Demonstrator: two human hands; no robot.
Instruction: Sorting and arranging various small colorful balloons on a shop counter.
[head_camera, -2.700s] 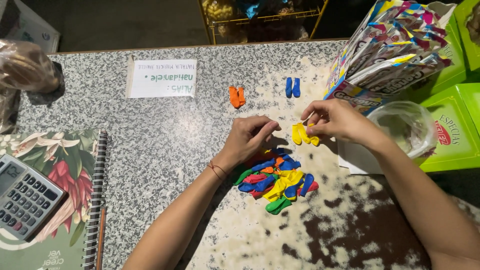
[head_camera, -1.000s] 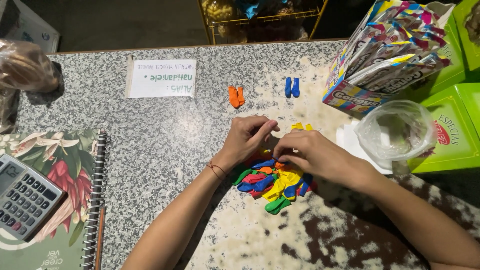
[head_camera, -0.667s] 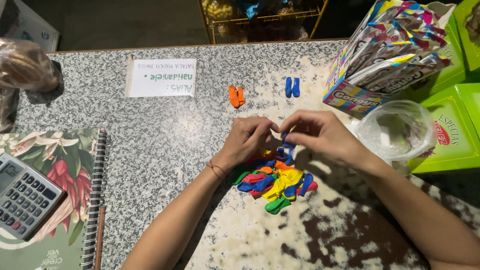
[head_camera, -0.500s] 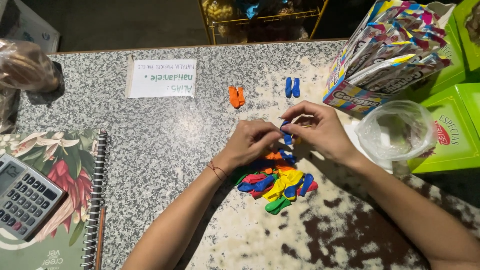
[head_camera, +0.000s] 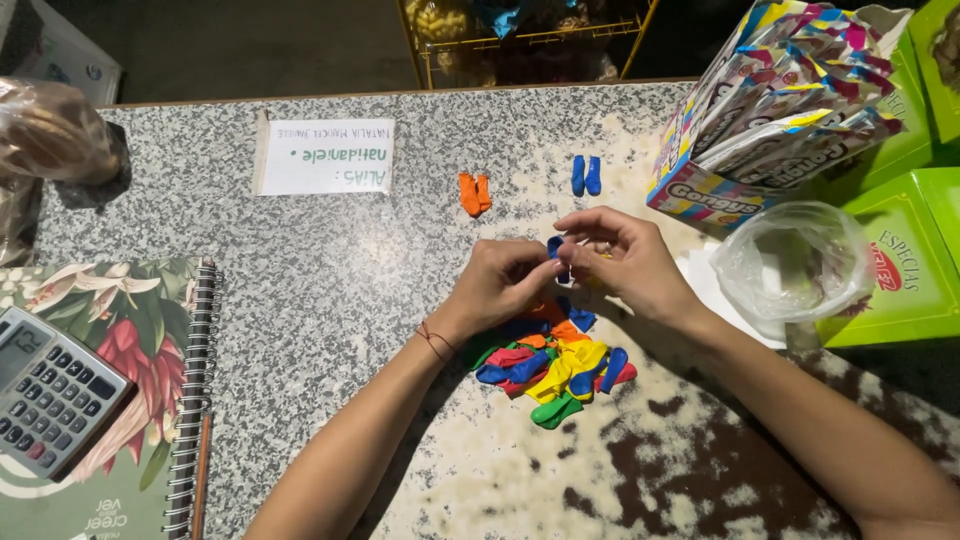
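Seemingly both hands' (head_camera: 500, 285) (head_camera: 625, 262) grips pinch one blue balloon (head_camera: 555, 246) above the pile (head_camera: 550, 360).

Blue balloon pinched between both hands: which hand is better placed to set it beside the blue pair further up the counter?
Right, probably. The right hand lies nearer the pair of blue balloons; the left hand sits further off, above the multicoloured balloon pile.

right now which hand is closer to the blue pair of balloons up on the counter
Right. The right hand sits just below the blue pair; the left hand is farther down and off to the left.
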